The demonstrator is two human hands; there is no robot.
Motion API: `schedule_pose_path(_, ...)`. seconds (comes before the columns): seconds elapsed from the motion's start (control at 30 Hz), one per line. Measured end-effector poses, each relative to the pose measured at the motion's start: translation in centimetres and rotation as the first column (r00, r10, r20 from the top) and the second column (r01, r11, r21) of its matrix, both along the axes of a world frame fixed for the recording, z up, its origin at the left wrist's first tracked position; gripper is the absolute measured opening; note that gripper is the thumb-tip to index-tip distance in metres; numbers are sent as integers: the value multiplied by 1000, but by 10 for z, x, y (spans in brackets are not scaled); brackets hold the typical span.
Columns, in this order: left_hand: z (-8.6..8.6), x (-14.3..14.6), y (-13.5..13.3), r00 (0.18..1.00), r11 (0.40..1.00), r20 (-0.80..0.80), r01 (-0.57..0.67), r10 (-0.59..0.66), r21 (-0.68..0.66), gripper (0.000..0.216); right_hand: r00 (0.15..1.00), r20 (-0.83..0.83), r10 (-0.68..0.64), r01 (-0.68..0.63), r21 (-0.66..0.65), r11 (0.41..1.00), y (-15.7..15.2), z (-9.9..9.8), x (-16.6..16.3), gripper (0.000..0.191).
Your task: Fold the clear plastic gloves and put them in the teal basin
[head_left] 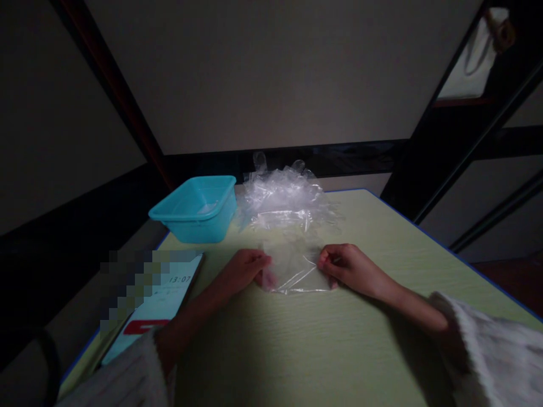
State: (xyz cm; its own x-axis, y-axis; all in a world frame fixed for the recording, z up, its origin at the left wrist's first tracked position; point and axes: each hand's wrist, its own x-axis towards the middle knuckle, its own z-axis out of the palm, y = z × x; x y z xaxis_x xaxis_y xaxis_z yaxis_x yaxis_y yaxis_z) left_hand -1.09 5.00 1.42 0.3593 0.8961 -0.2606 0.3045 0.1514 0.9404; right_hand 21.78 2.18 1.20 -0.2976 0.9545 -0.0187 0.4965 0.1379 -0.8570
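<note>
A clear disposable plastic glove (pixel 294 268) is stretched between my two hands, just above the table or lying on it; I cannot tell which. Its left edge is pinched by my left hand (pixel 248 267), thumb on top and fingers underneath. On the opposite edge, my right hand (pixel 344 264) pinches it the same way. Behind it rises a loose, crumpled pile of similar clear plastic gloves (pixel 284 195), with some finger shapes sticking out. The glove's far end runs close to the pile, and where one stops and the other starts is hard to see.
A turquoise plastic basin (pixel 203 223) stands at the back left of the pale table (pixel 297 350), something whitish inside it. Left of my left forearm lies a tablet (pixel 156 316) with its screen lit. A wall panel (pixel 271 73) closes off the back.
</note>
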Motion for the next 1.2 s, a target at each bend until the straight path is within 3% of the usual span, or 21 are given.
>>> schedule_pose_path(0.13, 4, -4, -6, 997, 995, -8, -77, 77, 56, 24, 998, 27, -56, 55, 44, 998, 0, -2, 0, 6)
schedule_pose_path(0.37, 14, -4, -22, 986, 983, -35, -162, 165, 85, 54, 998, 10, -55, 54, 82, 995, -1, -5, 3, 17)
schedule_pose_path(0.83, 2, -2, -27, 985, 976, 17, -172, 171, 137, 62, 998, 32, -58, 55, 96, 994, -2, -4, 3, 20)
schedule_pose_path(1.2, -3, -5, -30, 975, 948, -131, -135, 178, 288, 87, 993, 72, -97, 90, 91, 992, -2, 1, 3, 29)
